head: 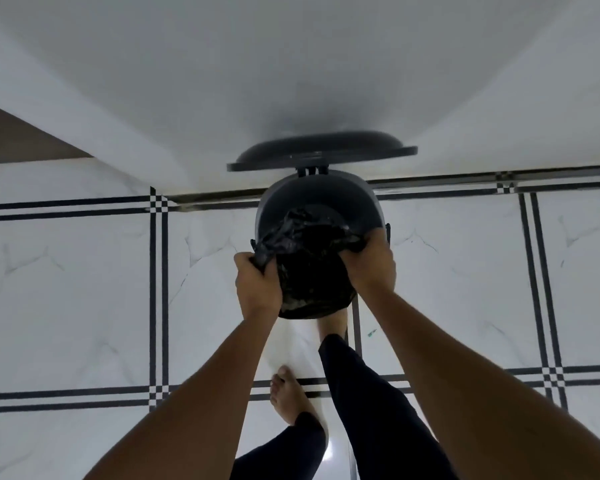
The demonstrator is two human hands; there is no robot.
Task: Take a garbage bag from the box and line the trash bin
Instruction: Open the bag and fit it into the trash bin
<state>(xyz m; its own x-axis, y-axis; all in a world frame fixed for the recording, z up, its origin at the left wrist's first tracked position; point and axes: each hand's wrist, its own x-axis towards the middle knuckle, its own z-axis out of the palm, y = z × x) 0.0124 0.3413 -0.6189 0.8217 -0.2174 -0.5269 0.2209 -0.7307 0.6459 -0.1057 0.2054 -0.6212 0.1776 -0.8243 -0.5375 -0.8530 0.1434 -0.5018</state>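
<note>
Trash bin (361, 202): on tiled floor (84, 289), lid (321, 150) up against wall. Garbage bag (305, 268): black, draped over near rim. My left hand (257, 285) and right hand (373, 263): each fisted on bag edge.

The floor (84, 289) is white marble-look tile crossed by paired black lines with small checkered squares where they meet. On it, against the white wall at its far edge, stands the trash bin (317, 199), lid raised. A bare foot (288, 393) rests flat on the tiles nearer the camera; the other foot (333, 325) is planted just before the bin.
</note>
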